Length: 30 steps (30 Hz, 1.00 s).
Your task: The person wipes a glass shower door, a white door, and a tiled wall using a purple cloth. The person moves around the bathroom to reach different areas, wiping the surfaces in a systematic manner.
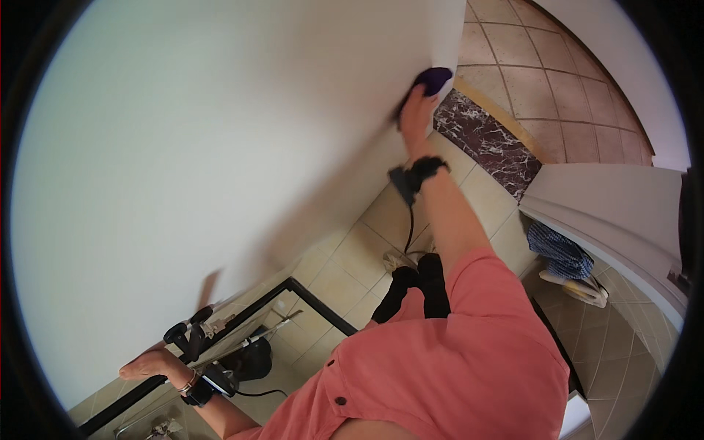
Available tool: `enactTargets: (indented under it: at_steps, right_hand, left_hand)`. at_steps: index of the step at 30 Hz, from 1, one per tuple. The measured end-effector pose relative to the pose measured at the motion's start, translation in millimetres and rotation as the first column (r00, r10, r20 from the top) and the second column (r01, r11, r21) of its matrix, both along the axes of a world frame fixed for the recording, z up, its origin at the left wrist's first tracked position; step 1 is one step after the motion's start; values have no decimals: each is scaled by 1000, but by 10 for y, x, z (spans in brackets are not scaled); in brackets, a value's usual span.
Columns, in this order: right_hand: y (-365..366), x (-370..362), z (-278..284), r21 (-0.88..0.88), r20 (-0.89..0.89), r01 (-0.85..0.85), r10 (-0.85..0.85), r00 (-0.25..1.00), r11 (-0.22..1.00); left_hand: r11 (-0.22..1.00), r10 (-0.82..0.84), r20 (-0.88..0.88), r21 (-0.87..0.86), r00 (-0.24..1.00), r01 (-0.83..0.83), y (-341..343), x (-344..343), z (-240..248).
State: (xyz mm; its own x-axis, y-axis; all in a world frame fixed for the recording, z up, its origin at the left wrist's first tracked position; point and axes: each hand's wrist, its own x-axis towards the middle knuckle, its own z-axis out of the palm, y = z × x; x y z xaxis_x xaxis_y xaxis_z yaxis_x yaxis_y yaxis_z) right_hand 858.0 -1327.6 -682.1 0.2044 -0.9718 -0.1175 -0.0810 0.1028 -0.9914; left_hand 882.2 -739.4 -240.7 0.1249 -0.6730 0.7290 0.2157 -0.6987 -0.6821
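My right hand point(418, 114) is pressed to the far end of the pale wall point(220, 147), beside its corner. Under its fingers is a dark purple cloth point(438, 79), part of which folds round the wall's edge. My left hand point(150, 364) is down at the lower left with its fingers stretched out. It lies by the wall, just above a black metal frame bar point(143, 390), and no object shows in it. Black bands with small devices circle both wrists.
Black hooks or knobs point(189, 334) sit on the frame near my left hand. A dark marble threshold point(488, 143) separates beige floor tiles from pinkish ones. A white door point(609, 194) stands to the right, and a blue checked cloth point(559, 251) hangs beside it.
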Motion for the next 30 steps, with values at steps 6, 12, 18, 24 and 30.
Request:
enactTargets:
  at_steps: [6,12,18,24,30]
  right_hand:
    - [642,-31,-308,398,-22,-11,21,1000,917]
    - [2967,-381,411,513,236,-397,319,918,761]
    - [3071,-728,1357,-64,259,-506,504,824,860]
    - [2157,-266,1916,-736,227,4,240,944,677]
    - [1828,-119,1486,-463,323,114,48,945,879]
  left_hand:
    - [855,-27,-226,-510,974,-94,-402,-153,-95]
    - [1000,21,-35,4,999,-21,254,-53,15]
    - [914,-172,-274,-402,946,49,-482,-194,-134]
    - [524,-722,-143,-752,677,400,-909,-225,-199]
    - [479,-728,-116,-791,676,380,-777,-153,-189]
